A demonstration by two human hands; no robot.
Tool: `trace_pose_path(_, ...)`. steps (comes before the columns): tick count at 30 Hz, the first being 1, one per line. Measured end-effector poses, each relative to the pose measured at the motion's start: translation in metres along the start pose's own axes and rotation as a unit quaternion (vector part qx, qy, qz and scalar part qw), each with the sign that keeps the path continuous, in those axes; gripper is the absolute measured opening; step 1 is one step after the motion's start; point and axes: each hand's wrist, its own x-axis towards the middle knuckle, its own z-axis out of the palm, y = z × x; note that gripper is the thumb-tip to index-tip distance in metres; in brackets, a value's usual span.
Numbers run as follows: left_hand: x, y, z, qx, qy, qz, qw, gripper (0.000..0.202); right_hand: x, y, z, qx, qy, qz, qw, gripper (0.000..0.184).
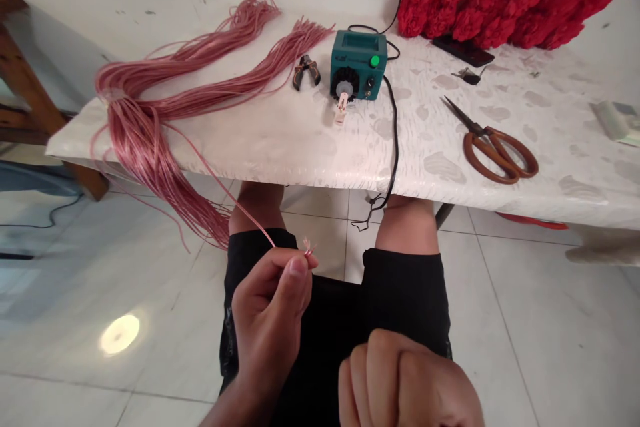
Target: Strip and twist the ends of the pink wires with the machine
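Across 12 o'clock, a long table [300, 147] is covered with white, grey-patterned plastic cloth [425, 123]. At 10 o'clock it is overlaid by a gathered bundle of glossy pink cords [140, 130], partly draped over the near edge. At 5 o'clock the right hand [407, 383] is curled into a fist; whether anything is held inside cannot be told. At 7, the left hand [270, 320] is closed in a thumb-and-forefinger pinch. Just right of 12, a boxy teal machine [361, 65] is set. One thin pink cord [235, 201] is stretched from the bundle into that pinch; preparation of its end is judged to be in hand, and steady fingertip control seems called for. Its tip [307, 244], below centre, is frayed into pale, splayed fibres.
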Motion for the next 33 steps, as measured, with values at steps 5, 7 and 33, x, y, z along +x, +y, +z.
trace_pose_path(5,0.0,-0.003,-0.002,0.005,-0.006,-0.008,1.0,0.019,0.011,-0.002,0.004,0.004,0.039,-0.017,0.999,0.029)
trace_pose_path(7,0.0,-0.005,-0.004,0.015,-0.006,-0.012,1.0,0.019,0.012,-0.003,0.001,-0.012,0.028,-0.018,0.999,0.01)
trace_pose_path(33,0.0,0.005,0.007,0.369,-0.003,0.231,0.9,0.012,0.028,-0.009,-0.046,-0.287,0.127,-0.071,0.947,0.006)
